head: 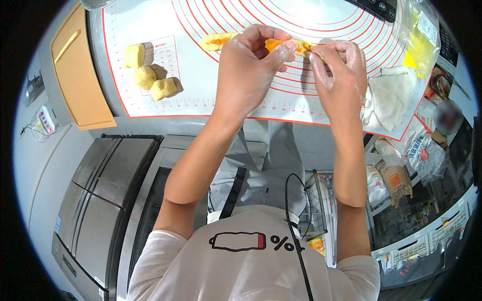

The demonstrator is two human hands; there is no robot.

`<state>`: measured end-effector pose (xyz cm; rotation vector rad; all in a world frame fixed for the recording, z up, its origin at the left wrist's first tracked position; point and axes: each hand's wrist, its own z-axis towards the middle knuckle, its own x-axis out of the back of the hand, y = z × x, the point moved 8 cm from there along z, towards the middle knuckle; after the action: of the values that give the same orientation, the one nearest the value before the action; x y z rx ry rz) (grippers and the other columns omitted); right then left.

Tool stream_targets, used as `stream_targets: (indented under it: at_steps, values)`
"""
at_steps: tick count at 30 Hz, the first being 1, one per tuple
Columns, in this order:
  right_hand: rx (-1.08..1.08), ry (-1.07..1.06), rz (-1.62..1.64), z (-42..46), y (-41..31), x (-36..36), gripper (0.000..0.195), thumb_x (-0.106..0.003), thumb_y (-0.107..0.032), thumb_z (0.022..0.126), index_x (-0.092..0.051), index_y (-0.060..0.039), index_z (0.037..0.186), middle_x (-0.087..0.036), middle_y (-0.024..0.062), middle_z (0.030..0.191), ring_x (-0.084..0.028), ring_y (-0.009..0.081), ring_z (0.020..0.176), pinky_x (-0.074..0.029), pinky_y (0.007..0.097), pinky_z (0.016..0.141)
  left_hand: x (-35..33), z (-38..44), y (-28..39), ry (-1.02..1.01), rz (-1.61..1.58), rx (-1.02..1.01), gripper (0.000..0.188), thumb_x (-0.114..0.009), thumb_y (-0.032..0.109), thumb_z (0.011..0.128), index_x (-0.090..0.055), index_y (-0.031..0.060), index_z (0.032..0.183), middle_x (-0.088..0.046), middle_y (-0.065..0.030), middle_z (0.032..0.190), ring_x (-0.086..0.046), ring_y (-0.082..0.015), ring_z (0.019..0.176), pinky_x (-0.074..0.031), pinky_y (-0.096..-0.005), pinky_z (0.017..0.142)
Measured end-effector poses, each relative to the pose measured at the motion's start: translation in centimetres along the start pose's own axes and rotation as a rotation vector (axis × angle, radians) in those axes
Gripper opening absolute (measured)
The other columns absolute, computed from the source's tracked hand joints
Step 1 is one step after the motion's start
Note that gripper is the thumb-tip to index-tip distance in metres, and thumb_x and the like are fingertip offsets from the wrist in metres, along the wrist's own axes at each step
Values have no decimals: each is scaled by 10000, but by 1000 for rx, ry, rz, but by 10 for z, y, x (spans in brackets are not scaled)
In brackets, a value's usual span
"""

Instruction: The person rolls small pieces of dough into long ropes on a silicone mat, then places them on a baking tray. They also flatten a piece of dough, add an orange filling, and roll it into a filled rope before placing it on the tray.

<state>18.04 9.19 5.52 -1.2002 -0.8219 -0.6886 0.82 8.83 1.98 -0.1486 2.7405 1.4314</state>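
A long strip of pale yellow dough with orange filling along its middle stretches over a white baking mat with red rings. My left hand pinches the strip near its middle, and orange filling shows by the thumb. My right hand pinches the strip's right part between thumb and fingers. Whitish flour or dough residue coats the fingers of both hands. At the mat's left side, a block of dough touches a rounder piece, beside another lump.
An orange-tan board bearing a thin dough stick lies left of the mat. Right of my right hand are a white cloth and a yellow plastic bag. A black device sits at the top right.
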Motion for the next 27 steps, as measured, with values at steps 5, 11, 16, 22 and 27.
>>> stream_targets:
  at_steps: [5,11,16,22,27]
  values:
    - [50,15,43,-1,-6,0,265,-791,-8,823,-804,-118,1063,-655,38,1050,-628,255,958,-555,382,799,12,-4,4,53,-38,-44,201,-719,76,1024,-719,-33,1193,-767,-102,1073,-750,-140,953,-577,-248,838]
    - [257,-25,-111,-10,-4,-9,514,-766,68,736,-804,-165,1192,-683,40,1105,-639,239,997,-582,344,813,16,-8,-1,70,-102,-27,207,-710,48,1016,-731,-52,1197,-773,-120,1059,-760,-136,950,-600,-244,854]
    - [-89,-29,459,-18,2,13,494,-798,68,799,-778,-102,1263,-723,105,1136,-700,245,959,-589,342,820,-11,-11,-24,-75,-140,59,250,-759,102,1000,-736,-39,1205,-786,-100,1038,-770,-157,894,-625,-273,851]
    - [-265,-19,631,-37,20,9,228,-796,33,874,-772,2,1099,-769,109,970,-730,199,908,-590,314,794,-36,-17,-48,-178,-265,280,221,-767,105,994,-738,-32,1164,-786,-97,1036,-761,-142,901,-637,-280,833]
    - [-447,-7,611,-31,32,6,180,-797,33,860,-774,-28,1027,-762,99,989,-716,222,910,-580,338,802,-27,-18,-37,-62,-58,122,182,-753,91,1003,-737,-17,1148,-778,-73,1010,-749,-133,899,-607,-267,811]
